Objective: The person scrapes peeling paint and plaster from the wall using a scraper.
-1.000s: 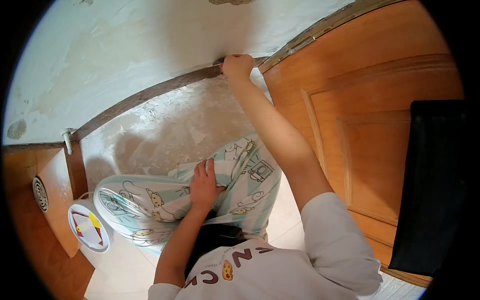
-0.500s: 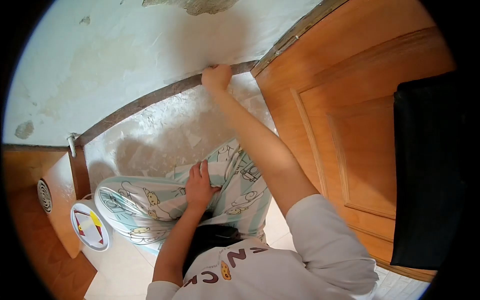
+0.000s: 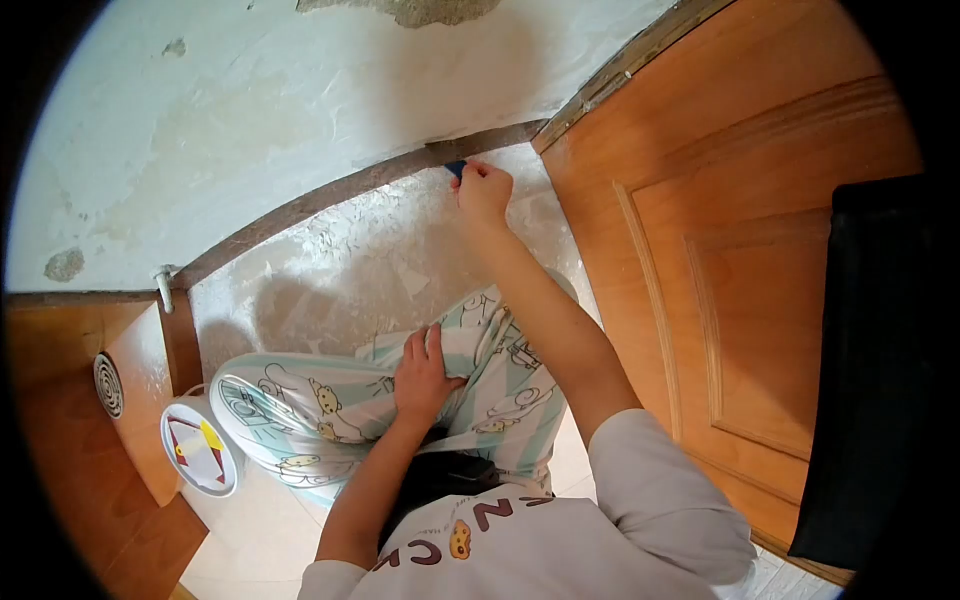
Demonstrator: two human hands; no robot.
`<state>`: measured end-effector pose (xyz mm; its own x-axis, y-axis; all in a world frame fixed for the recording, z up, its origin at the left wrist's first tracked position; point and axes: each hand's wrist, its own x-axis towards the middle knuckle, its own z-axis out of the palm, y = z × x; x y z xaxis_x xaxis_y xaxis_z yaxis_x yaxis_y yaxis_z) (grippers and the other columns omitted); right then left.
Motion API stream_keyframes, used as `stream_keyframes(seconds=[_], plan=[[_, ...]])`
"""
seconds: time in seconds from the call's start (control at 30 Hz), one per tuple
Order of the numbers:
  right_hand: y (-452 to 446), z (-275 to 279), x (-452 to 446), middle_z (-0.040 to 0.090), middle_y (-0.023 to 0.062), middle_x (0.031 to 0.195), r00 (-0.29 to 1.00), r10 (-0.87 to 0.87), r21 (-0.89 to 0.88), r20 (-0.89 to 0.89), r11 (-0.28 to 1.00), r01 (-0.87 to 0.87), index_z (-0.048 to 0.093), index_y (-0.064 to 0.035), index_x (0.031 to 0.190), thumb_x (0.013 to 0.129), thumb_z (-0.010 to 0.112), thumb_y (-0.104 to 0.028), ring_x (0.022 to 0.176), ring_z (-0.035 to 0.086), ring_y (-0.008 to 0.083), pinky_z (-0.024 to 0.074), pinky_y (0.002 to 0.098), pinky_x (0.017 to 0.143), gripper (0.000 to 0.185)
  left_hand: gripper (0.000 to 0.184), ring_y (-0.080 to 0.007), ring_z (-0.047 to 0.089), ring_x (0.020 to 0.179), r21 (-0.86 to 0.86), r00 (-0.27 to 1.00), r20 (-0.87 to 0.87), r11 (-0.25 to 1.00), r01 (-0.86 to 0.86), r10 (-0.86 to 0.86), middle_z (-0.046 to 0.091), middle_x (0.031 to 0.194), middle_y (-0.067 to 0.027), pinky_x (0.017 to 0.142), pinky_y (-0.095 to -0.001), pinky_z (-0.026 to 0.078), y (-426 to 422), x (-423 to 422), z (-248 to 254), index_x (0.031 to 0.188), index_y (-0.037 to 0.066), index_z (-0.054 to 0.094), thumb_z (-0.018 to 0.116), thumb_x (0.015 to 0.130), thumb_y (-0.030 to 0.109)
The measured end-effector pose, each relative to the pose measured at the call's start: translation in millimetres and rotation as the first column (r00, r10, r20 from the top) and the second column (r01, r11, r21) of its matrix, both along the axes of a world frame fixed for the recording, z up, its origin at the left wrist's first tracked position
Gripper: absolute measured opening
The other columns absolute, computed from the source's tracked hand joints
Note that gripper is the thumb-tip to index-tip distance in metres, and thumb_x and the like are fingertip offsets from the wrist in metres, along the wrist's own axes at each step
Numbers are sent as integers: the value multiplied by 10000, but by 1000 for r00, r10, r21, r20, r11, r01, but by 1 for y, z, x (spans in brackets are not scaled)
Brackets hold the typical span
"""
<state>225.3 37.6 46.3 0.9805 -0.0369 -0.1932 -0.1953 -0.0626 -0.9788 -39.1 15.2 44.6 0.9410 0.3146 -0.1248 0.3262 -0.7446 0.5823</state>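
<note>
My right hand (image 3: 487, 190) is stretched forward near the foot of the wall, its fingers closed on a small dark-blue flat piece (image 3: 456, 169). Most of that piece is hidden by the fingers, so its exact kind does not show. It is just in front of the brown baseboard (image 3: 380, 172), above a floor strewn with white flakes (image 3: 345, 235). On my leg, over the striped pajama trousers (image 3: 300, 400), lies my left hand (image 3: 423, 380), fingers stretched out and holding nothing.
The white wall (image 3: 230, 130) has peeled patches. A brown wooden door (image 3: 690, 250) with a black hanging item (image 3: 880, 350) stands at the right. At the left are a white bucket (image 3: 203, 450), a small pipe (image 3: 164, 287) and wooden panelling (image 3: 60, 440).
My right hand has drawn back from the baseboard, and the dark-blue piece in it now shows. The whole view has shifted slightly. My left hand stays on my leg.
</note>
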Motion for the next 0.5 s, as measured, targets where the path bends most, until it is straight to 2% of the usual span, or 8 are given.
stream_keyframes(seconds=[0.07, 0.17, 0.27, 0.37, 0.47, 0.5], plan=[[0, 21, -5, 578, 108, 508, 1000, -7, 66, -11, 998, 8, 616, 45, 630, 782, 492, -52, 452, 557, 160, 425, 302, 449, 218, 939, -307, 455, 1078, -2, 1000, 1, 1000, -1, 1, 435, 1178, -129, 805, -367, 460, 0, 0, 0, 1250, 44, 331, 817, 467, 220], [3, 17, -3, 591, 110, 547, 1000, -28, 72, -10, 997, 29, 616, 54, 658, 772, 507, -32, 441, 550, 163, 422, 295, 441, 180, 920, -310, 443, 1091, -11, 1000, -12, 1000, 0, 0, 430, 1181, -140, 792, -373, 465, 0, 0, 0, 1248, 45, 335, 816, 489, 243], [0, 15, 0, 610, 155, 615, 997, 59, -123, 44, 991, -54, 613, 62, 668, 738, 532, -44, 504, 587, 220, 446, 334, 488, 150, 920, -310, 442, 1093, -15, 1000, -17, 1000, 4, -4, 433, 1181, -142, 792, -375, 464, -1, -1, -1, 1249, 43, 336, 816, 492, 249], [10, -1, 10, 609, 214, 668, 974, 48, -285, 220, 958, 17, 612, 62, 668, 701, 538, -66, 610, 610, 307, 467, 377, 568, 151, 920, -311, 437, 1097, -22, 1000, -23, 1000, 16, -17, 430, 1183, -143, 804, -377, 460, 3, 0, -4, 1251, 42, 339, 815, 494, 258], [8, 15, 19, 597, 252, 699, 957, 251, -491, 148, 858, -149, 606, 57, 658, 673, 534, -78, 704, 603, 369, 472, 403, 639, 153, 924, -313, 432, 1100, -35, 1000, -25, 999, 15, -16, 424, 1186, -145, 819, -378, 453, 2, 0, -3, 1256, 41, 339, 815, 496, 265], [8, 23, 18, 596, 254, 703, 953, 272, -506, 130, 845, -173, 602, 58, 652, 672, 534, -75, 707, 603, 373, 473, 406, 645, 150, 926, -314, 430, 1101, -45, 999, -29, 999, 14, -16, 422, 1186, -146, 824, -378, 450, 2, 0, -1, 1258, 41, 338, 815, 496, 266]])
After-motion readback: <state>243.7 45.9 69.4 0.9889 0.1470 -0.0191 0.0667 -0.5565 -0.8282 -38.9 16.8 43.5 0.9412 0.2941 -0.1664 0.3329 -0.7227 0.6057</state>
